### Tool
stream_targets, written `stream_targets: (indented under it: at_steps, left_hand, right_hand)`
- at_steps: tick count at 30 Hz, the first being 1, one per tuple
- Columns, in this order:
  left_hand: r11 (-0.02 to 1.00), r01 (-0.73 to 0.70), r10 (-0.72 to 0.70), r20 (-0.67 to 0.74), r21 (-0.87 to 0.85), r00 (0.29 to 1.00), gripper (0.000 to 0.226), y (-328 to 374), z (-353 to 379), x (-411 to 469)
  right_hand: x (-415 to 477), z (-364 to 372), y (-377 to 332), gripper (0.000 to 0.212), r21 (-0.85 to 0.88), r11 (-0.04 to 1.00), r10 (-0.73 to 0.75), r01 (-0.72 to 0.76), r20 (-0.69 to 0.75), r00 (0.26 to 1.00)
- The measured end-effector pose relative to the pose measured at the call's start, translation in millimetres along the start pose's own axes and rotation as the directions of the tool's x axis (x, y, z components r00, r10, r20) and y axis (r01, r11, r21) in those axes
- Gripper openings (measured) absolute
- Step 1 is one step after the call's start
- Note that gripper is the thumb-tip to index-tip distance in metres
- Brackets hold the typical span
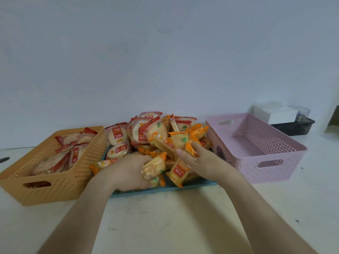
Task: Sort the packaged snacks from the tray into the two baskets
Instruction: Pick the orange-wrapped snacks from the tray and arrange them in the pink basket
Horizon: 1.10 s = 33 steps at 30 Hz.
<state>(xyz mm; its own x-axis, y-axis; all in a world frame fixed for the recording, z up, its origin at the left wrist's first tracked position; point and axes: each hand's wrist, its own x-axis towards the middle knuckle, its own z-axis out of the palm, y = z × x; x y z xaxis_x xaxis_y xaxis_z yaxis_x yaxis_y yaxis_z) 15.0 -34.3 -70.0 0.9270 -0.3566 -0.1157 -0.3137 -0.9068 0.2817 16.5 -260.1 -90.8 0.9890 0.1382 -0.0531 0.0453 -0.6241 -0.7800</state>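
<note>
Heap of packaged snacks (146, 132) on a teal tray (192, 186), between an orange basket (60, 187) holding red-wrapped crackers (55, 162) and a pink basket (266, 169), left hand (126, 173) cupping yellow packets (152, 169), right hand (200, 162) seemingly pinching an orange-yellow packet (189, 146) on the heap.

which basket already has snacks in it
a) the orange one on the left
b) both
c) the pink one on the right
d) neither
a: the orange basket on the left holds red-wrapped packs, while no packs show inside the pink basket on the right.
</note>
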Motion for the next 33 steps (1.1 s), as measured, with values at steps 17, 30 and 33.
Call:
stream_targets:
  at_steps: [17,30,33]
  left_hand:
    - [0.483,-0.082,0.051,-0.066,-0.872,0.997,0.055,34.1,31.1,0.1]
    - [0.468,-0.576,0.166,-0.573,-0.670,0.803,0.045,161.4,-41.3,23.8]
    - [0.422,-0.537,0.096,-0.554,-0.730,0.827,0.064,197.4,-30.8,63.0]
  right_hand:
    - [-4.8,13.7,0.8,0.033,0.422,0.897,-0.087,0.131,-0.123,0.989]
    - [-52.2,-117.9,-46.3,0.034,-0.057,0.878,-0.384,0.475,-0.675,0.629]
    - [-39.2,-153.7,-17.9,0.031,-0.139,0.920,-0.356,0.367,-0.690,0.631]
